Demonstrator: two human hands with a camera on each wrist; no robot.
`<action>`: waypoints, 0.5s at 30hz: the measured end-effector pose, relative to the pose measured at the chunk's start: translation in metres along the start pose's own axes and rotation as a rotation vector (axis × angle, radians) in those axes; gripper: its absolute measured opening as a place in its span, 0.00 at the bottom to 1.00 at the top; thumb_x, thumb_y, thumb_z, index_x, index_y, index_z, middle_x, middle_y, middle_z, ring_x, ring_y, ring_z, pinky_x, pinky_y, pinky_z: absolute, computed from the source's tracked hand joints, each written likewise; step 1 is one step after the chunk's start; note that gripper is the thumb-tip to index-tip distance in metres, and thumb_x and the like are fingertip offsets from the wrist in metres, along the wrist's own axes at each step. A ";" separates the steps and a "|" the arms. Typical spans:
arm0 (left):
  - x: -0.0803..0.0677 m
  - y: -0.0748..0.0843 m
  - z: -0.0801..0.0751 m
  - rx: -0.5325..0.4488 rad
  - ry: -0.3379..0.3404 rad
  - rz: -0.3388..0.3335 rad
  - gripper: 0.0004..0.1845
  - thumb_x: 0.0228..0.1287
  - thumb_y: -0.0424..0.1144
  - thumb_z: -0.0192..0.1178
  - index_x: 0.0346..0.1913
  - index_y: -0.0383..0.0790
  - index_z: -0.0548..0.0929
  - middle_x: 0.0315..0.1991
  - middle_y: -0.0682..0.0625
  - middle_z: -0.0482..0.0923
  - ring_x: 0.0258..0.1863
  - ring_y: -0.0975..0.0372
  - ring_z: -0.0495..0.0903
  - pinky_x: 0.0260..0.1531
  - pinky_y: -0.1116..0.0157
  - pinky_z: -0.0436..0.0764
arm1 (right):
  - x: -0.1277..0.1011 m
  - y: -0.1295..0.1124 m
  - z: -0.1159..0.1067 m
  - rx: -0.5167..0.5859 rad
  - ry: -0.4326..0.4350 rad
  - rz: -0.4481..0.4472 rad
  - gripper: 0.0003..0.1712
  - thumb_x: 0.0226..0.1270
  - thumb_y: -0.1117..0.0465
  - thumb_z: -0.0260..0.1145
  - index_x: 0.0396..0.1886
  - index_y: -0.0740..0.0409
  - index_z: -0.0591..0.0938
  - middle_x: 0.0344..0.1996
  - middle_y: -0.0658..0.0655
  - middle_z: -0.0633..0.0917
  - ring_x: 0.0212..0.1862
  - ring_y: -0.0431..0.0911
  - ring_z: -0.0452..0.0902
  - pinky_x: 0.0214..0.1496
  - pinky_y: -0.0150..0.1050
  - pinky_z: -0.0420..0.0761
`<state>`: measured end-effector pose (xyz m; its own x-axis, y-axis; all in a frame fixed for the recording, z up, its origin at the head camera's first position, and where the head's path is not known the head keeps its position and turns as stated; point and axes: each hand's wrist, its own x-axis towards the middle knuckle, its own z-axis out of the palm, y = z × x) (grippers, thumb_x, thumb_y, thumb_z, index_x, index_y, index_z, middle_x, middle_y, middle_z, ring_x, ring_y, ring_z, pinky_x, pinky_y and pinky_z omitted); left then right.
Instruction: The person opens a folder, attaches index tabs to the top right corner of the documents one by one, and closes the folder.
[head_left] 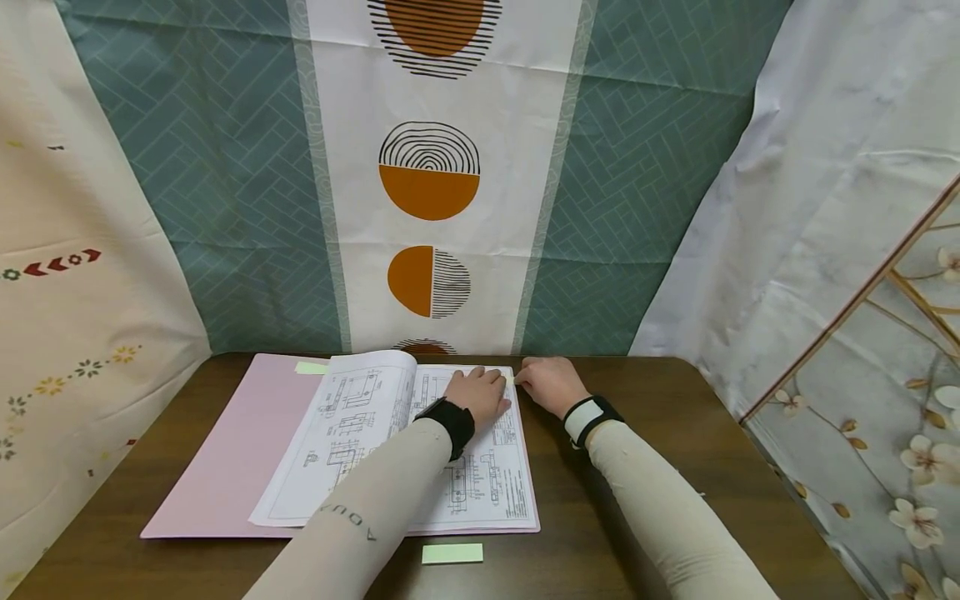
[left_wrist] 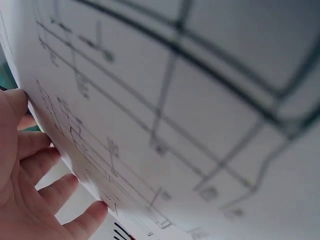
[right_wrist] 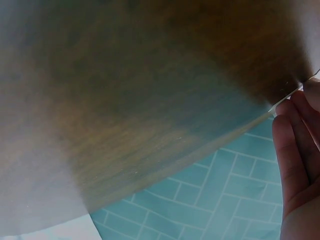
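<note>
A pink folder [head_left: 217, 467] lies spread on the table, with printed sheets of technical drawings in it. One turned sheet [head_left: 352, 425] curls up along the fold. My left hand [head_left: 477, 392] rests on the right-hand drawing page [head_left: 498, 467] near its top, fingers extended; the left wrist view shows its fingertips against the paper. At the page's upper right edge, my right hand [head_left: 553, 385] pinches a small pale yellow sticky tab [head_left: 510, 379] between thumb and fingers. In the right wrist view the fingers [right_wrist: 285, 135] meet at a thin pale edge.
A light green sticky-note pad [head_left: 452, 553] lies on the brown table [head_left: 645, 467] just in front of the folder. Another light green sticky note [head_left: 311, 367] is at the folder's upper left. Patterned curtains [head_left: 637, 167] hang behind the table and at both sides.
</note>
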<state>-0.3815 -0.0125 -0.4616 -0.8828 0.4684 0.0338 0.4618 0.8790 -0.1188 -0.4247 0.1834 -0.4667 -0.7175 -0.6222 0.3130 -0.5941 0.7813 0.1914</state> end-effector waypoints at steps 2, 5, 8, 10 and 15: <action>-0.003 0.000 -0.003 0.003 0.001 0.021 0.29 0.88 0.59 0.53 0.80 0.48 0.77 0.79 0.52 0.74 0.79 0.53 0.69 0.70 0.46 0.75 | 0.000 0.000 -0.001 0.009 0.015 -0.009 0.08 0.70 0.65 0.80 0.43 0.47 0.97 0.33 0.47 0.87 0.34 0.43 0.85 0.39 0.43 0.87; -0.007 -0.001 -0.005 0.010 0.016 0.084 0.27 0.88 0.57 0.54 0.77 0.46 0.79 0.77 0.51 0.76 0.78 0.54 0.71 0.69 0.46 0.77 | -0.001 0.001 -0.002 0.012 0.033 -0.014 0.08 0.70 0.65 0.80 0.42 0.47 0.97 0.32 0.47 0.87 0.34 0.43 0.85 0.38 0.43 0.86; -0.008 -0.004 -0.002 0.019 0.028 0.146 0.26 0.88 0.57 0.54 0.75 0.47 0.80 0.75 0.51 0.78 0.76 0.55 0.73 0.68 0.46 0.78 | -0.001 0.001 -0.003 0.007 0.042 -0.017 0.07 0.70 0.65 0.80 0.41 0.47 0.97 0.32 0.47 0.87 0.34 0.43 0.85 0.38 0.44 0.86; -0.007 -0.006 0.001 0.024 0.027 0.167 0.26 0.88 0.57 0.53 0.75 0.47 0.80 0.75 0.52 0.78 0.76 0.55 0.73 0.68 0.46 0.78 | -0.002 0.001 -0.003 0.011 0.041 -0.020 0.07 0.71 0.65 0.80 0.41 0.47 0.97 0.32 0.47 0.87 0.34 0.43 0.85 0.38 0.44 0.86; -0.002 -0.009 0.003 0.010 -0.010 0.144 0.28 0.88 0.58 0.53 0.78 0.49 0.79 0.77 0.53 0.76 0.78 0.55 0.71 0.70 0.45 0.76 | -0.001 -0.001 -0.003 0.029 0.034 -0.022 0.07 0.70 0.65 0.80 0.42 0.47 0.97 0.32 0.48 0.87 0.34 0.44 0.86 0.38 0.44 0.87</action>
<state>-0.3844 -0.0211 -0.4640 -0.8086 0.5884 0.0057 0.5827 0.8020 -0.1315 -0.4224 0.1834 -0.4646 -0.6919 -0.6366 0.3406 -0.6199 0.7656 0.1718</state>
